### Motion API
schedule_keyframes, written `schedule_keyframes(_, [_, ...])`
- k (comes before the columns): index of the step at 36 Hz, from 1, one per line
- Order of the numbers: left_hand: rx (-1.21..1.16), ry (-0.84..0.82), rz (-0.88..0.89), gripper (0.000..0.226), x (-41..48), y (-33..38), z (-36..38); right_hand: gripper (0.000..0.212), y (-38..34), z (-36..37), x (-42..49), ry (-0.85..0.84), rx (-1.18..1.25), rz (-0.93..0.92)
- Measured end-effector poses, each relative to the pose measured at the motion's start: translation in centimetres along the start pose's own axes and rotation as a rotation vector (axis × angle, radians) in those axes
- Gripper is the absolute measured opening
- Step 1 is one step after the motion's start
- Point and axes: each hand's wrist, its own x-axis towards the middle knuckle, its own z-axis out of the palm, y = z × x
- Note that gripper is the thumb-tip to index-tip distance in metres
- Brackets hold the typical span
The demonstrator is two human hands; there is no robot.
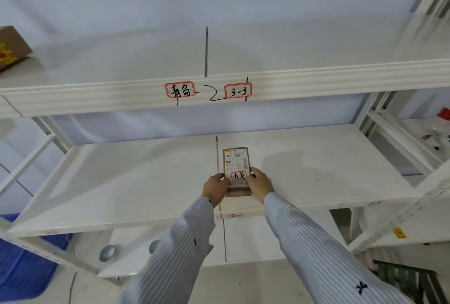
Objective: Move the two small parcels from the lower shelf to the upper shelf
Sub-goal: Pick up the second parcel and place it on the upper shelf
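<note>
A small brown cardboard parcel [236,162] with a white shipping label and a red-framed sticker lies on the lower shelf [136,182], near its front edge. It may be two parcels stacked; I cannot tell. My left hand [215,188] grips its left side and my right hand [260,183] grips its right side. The upper shelf [304,55] runs above, with red-framed labels on its front beam [97,96].
A brown box [12,46] sits at the far left of the upper shelf. Two tape rolls [107,253] lie on a shelf below. A blue bin [22,262] stands lower left. White uprights flank both sides; a neighbouring rack at right holds small items.
</note>
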Motion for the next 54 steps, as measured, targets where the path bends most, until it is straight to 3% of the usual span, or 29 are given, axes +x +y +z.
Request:
schedule_keyframes(15, [-0.079,0.175,0.310,0.044,-10.9,5.4,-1.9,0.048,-5.5,-4.1,-10.4,0.224,0.088,-0.318])
schedule_keyframes(40, [-0.122,0.279,0.509,0.044,-22.4,6.5,-2.3,0.048,-6.2,-5.9,-20.9,0.306,0.148,-0.494])
schedule_keyframes(54, [-0.155,0.477,0.700,0.040,-25.5,17.9,-12.3,0.051,-20.7,-11.3,-23.4,0.349,0.174,-0.806])
